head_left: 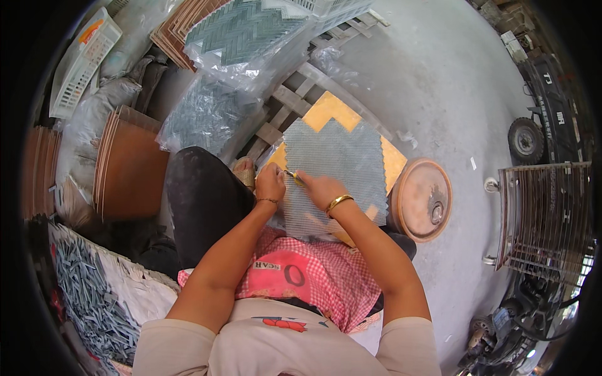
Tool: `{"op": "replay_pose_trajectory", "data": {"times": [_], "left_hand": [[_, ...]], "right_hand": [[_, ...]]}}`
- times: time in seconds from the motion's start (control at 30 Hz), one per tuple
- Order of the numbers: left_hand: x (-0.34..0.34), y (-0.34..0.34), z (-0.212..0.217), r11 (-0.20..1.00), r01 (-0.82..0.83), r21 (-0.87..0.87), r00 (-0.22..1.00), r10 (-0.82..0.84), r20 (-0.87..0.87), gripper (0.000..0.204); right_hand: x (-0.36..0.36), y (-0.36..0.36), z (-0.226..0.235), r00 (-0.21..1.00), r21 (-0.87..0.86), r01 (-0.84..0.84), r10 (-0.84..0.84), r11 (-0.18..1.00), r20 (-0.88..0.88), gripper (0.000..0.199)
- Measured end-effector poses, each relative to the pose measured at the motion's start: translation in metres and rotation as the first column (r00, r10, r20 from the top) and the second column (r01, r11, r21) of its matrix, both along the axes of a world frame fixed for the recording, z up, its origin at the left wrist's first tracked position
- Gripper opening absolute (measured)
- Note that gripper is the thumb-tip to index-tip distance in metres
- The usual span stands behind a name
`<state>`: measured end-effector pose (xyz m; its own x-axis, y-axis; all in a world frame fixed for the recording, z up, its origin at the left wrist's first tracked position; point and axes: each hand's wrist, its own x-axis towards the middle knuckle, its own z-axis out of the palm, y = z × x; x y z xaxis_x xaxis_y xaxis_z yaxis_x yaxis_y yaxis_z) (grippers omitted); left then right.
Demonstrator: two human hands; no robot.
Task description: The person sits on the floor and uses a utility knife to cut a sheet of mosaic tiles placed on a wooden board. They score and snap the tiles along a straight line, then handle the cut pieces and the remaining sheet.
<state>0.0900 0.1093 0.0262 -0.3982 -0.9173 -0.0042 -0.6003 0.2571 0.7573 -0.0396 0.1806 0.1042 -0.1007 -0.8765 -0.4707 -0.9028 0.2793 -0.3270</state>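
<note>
A grey mesh-backed sheet [338,156] with notched, zigzag edges lies over a yellow board [330,108] in front of me. My right hand [321,190] is closed around a small hand tool [293,175], dark with a bit of yellow. Its tip points left, to the sheet's left edge; whether it is a cutter or scissors is too small to tell. At that same edge my left hand [271,183] is closed, fingers pinching the mesh close to the tool's tip. Its fingertips are partly hidden. A pink checked apron [313,276] covers my lap under the sheet's near edge.
Herringbone tile sheets [244,31] under plastic stand beyond, beside a wooden pallet [291,97]. To the right is a round orange-brown drum [425,199]. Brown boards [128,166] lean at left, near loose grey tile strips [94,307]. A metal rack [545,219] stands far right.
</note>
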Motion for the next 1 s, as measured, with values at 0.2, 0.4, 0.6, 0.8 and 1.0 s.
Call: {"op": "replay_pose_trajectory", "data": {"times": [0.2,0.4,0.6,0.8,1.0], "left_hand": [[0.004,-0.002,-0.007,1.0,-0.014,0.003,0.999,0.014,-0.045,0.008],[0.002,-0.005,-0.003,0.999,0.034,-0.026,0.997,-0.035,-0.07,0.008],[0.005,-0.009,-0.012,0.999,0.035,0.002,0.996,-0.034,-0.081,0.007],[0.006,-0.01,-0.016,0.999,0.036,-0.02,0.994,-0.038,-0.107,0.006],[0.006,-0.01,-0.015,0.999,0.027,0.02,0.986,-0.024,-0.165,0.006]], "right_hand": [[0.001,0.009,0.008,0.999,-0.008,0.025,-0.025,1.0,0.03,0.036],[-0.007,0.017,-0.005,0.933,0.01,0.219,-0.212,0.976,0.291,0.046],[0.001,0.011,0.016,0.755,0.275,0.355,-0.448,0.893,0.479,0.048],[0.021,0.014,-0.001,0.855,0.004,0.348,-0.319,0.937,0.409,0.045],[0.022,0.037,-0.002,0.929,-0.012,0.264,-0.251,0.965,0.272,0.047]]}}
